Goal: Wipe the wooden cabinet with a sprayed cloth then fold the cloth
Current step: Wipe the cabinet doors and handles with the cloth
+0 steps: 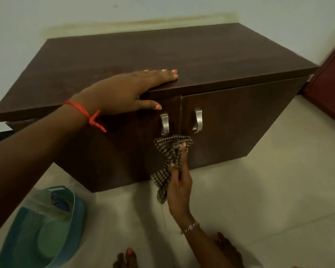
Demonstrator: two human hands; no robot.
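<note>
A low dark-brown wooden cabinet point(211, 55) stands on the floor against a white wall, with two doors and two metal handles point(198, 120). My left hand point(132, 89) lies flat on the front edge of the cabinet top, fingers straight, thumb down over the left door. My right hand point(179, 180) grips a brown-and-white checked cloth point(169, 157) and holds its bunched upper part against the door fronts just below the handles. The lower end of the cloth hangs loose past my palm.
A teal plastic basket point(43, 229) holding a blue item sits on the pale tiled floor at lower left. My feet point(128, 258) show at the bottom edge. A dark red door point(331, 74) stands to the right of the cabinet.
</note>
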